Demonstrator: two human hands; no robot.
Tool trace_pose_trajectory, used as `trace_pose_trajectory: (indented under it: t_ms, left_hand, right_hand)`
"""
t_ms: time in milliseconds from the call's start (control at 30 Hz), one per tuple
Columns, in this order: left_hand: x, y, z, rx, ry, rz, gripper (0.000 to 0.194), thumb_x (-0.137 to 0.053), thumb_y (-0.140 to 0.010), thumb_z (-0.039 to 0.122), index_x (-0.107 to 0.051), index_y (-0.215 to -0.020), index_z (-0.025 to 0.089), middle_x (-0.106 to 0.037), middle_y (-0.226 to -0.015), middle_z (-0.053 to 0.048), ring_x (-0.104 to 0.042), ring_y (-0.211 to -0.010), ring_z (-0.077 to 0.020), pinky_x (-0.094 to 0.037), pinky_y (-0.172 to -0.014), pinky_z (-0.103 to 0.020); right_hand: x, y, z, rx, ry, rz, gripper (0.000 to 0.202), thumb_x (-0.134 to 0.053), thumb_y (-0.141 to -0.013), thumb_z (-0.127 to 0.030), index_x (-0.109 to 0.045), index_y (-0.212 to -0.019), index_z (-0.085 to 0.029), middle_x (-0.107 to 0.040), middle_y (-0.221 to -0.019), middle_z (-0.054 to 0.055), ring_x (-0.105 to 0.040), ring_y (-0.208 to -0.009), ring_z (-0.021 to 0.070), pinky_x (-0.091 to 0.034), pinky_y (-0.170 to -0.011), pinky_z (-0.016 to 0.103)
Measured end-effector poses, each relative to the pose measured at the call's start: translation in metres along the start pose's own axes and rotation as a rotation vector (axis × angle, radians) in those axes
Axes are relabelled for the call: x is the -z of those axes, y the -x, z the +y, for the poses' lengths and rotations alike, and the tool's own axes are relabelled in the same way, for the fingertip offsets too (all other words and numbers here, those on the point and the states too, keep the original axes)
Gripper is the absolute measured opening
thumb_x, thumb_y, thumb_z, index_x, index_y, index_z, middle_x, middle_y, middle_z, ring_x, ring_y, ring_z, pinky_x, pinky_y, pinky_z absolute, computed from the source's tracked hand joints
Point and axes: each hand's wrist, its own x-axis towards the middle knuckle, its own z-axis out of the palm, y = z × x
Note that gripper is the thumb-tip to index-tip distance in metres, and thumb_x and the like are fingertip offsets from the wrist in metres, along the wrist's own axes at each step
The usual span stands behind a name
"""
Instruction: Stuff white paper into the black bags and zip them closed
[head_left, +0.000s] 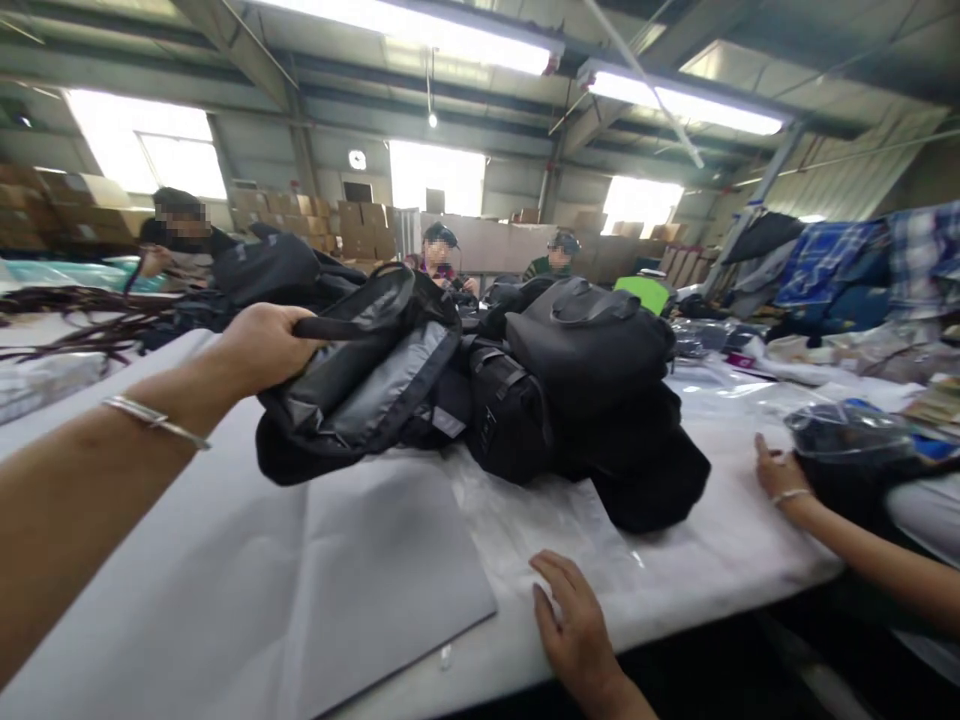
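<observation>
My left hand [266,345], with a silver bangle on the wrist, is closed on the strap of a black bag [367,390], whose grey inner lining shows. This bag is tilted at the left side of a pile of black bags [592,350]. Near the table's front edge, my right hand [574,625] has its fingers apart and holds nothing; it is beside a clear plastic sheet [555,520]. A large pale sheet [375,580] lies flat under and in front of the held bag.
At the right, another person's hand [780,475] rests on the white table [720,550] near a plastic-wrapped dark item [851,435]. Dark straps [75,320] lie at the left. Several people sit across the table, with cardboard boxes [364,230] behind them.
</observation>
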Motion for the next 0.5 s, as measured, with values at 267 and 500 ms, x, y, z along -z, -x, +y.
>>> trace_pose_trajectory:
  t_ms: [267, 500]
  left_hand:
    - [-0.006, 0.084, 0.029, 0.273, 0.546, -0.544, 0.046, -0.076, -0.062, 0.047, -0.073, -0.099, 0.019, -0.080, -0.081, -0.004, -0.071, -0.066, -0.0245, -0.058, -0.057, -0.032]
    - [-0.048, 0.115, 0.061, -0.261, 0.246, -0.529, 0.025, -0.059, -0.079, 0.037, -0.076, -0.086, 0.020, -0.075, -0.074, -0.001, -0.069, -0.073, -0.0224, -0.050, -0.063, -0.028]
  right_hand:
    - [0.061, -0.106, -0.083, 0.325, 0.177, 0.103, 0.053, -0.059, -0.093, -0.006, -0.053, -0.142, -0.024, -0.048, -0.152, 0.015, -0.036, -0.150, 0.0374, -0.038, -0.115, 0.061]
    - [0.090, -0.126, -0.110, 0.518, 0.155, -0.544, 0.029, -0.044, -0.095, -0.008, -0.070, -0.102, -0.016, -0.075, -0.094, 0.009, -0.069, -0.087, 0.0226, -0.051, -0.077, 0.036]
